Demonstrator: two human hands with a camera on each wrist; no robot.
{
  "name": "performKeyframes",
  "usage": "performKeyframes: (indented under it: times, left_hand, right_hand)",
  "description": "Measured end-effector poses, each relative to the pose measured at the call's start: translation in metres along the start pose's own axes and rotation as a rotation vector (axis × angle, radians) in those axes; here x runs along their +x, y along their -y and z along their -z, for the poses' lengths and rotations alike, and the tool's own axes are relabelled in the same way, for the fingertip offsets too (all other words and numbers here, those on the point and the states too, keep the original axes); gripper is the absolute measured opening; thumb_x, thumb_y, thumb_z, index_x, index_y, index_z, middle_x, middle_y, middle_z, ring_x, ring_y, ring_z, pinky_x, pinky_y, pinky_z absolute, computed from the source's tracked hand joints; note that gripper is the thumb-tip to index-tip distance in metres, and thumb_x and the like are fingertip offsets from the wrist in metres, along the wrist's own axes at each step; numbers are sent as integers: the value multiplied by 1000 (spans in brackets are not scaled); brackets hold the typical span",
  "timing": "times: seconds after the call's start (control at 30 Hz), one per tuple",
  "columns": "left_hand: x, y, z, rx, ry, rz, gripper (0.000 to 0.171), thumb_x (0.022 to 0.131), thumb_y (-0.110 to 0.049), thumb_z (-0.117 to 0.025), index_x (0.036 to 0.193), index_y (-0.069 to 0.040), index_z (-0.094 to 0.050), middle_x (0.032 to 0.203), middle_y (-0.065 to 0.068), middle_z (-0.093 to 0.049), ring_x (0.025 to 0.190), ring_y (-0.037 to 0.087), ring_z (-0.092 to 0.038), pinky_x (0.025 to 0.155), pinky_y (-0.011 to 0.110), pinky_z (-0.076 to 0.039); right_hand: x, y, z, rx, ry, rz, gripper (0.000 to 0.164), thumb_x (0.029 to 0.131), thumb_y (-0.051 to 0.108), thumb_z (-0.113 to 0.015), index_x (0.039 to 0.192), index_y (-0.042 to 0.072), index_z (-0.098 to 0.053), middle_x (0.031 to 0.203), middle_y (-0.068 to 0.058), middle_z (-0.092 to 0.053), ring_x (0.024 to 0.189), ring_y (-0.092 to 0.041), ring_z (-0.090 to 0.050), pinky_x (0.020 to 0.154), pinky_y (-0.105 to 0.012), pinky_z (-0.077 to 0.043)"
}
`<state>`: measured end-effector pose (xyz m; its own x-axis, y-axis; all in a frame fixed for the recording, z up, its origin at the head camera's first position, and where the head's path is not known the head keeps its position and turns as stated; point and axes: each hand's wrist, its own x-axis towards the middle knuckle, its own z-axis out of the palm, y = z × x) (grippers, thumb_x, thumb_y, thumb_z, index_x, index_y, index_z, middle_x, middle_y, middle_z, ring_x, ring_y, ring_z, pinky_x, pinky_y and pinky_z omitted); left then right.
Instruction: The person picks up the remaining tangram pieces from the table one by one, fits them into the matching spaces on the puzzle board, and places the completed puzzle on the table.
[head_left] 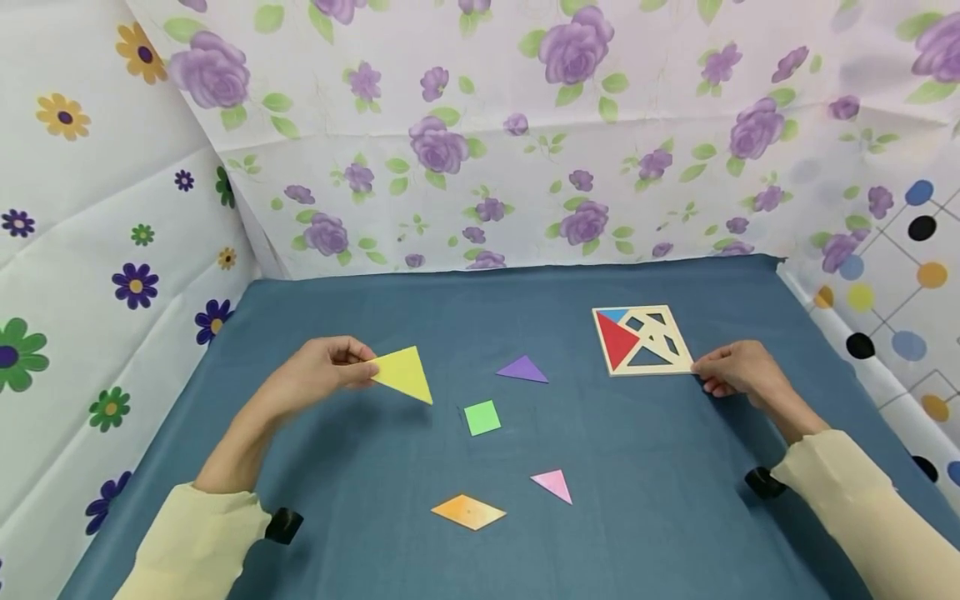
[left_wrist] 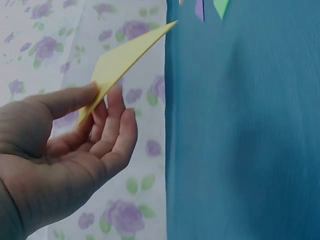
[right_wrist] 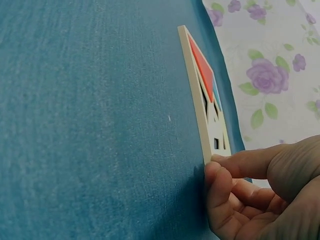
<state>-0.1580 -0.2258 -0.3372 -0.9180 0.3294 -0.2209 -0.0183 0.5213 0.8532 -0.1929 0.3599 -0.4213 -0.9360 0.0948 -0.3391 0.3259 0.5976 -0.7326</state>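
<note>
Between thumb and fingers my left hand (head_left: 333, 367) pinches a yellow triangle tangram piece (head_left: 405, 373) by one corner, held above the cloth with its shadow below. The left wrist view shows the yellow triangle (left_wrist: 120, 65) tilted, the thumb on its near face. At the right, my right hand (head_left: 738, 371) pinches the near right corner of a wooden tangram frame (head_left: 651, 373). In that frame sit a red triangle (head_left: 617, 340) and a blue piece (head_left: 613, 314); its other slots show dark cloth. The right wrist view has the wooden frame (right_wrist: 196, 95) edge-on, thumb and fingers at its corner.
On the blue cloth (head_left: 337, 542) lie a purple triangle (head_left: 525, 369), a green square (head_left: 482, 417), a pink triangle (head_left: 555, 485) and an orange parallelogram (head_left: 468, 511), spread between the hands. A flowered curtain (head_left: 510, 208) stands behind the table, with patterned sheets at both sides.
</note>
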Motion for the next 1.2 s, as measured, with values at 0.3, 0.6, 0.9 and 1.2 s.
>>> performKeyframes:
  times: [0.3, 0.6, 0.9, 1.2]
  left_hand:
    - [10, -15, -29, -184, -43, 35, 30, 103, -15, -65, 121, 9, -60, 114, 17, -65, 99, 18, -71, 95, 37, -56]
    - [25, -26, -57, -300, -102, 82, 26, 102, -12, -62, 118, 7, -57, 115, 18, -59, 99, 20, -71, 102, 46, -52]
    - [41, -37, -84, -382, -115, 117, 26, 103, -13, -63, 117, 9, -61, 125, 20, -56, 109, 31, -71, 103, 48, -51]
    - [52, -45, -108, -460, -46, 116, 25, 104, -10, -62, 119, 9, -60, 124, 21, -56, 118, 38, -66, 106, 49, -48]
  right_hand:
    - [5, 1, 1, -26, 8, -39, 30, 99, 11, -67, 110, -17, -69, 68, -4, -69, 62, -14, -66, 59, -31, -58]
    - [6, 2, 1, -35, 15, -41, 31, 100, 11, -66, 112, -17, -68, 68, -3, -69, 63, -14, -66, 59, -31, -58]
    - [4, 5, 0, -16, 33, -33, 33, 101, 13, -66, 115, -17, -68, 71, -4, -69, 63, -13, -66, 60, -30, -58]
    - [4, 3, 1, 5, 19, -30, 32, 99, 12, -67, 114, -16, -68, 72, -4, -70, 64, -13, -66, 61, -30, -59]
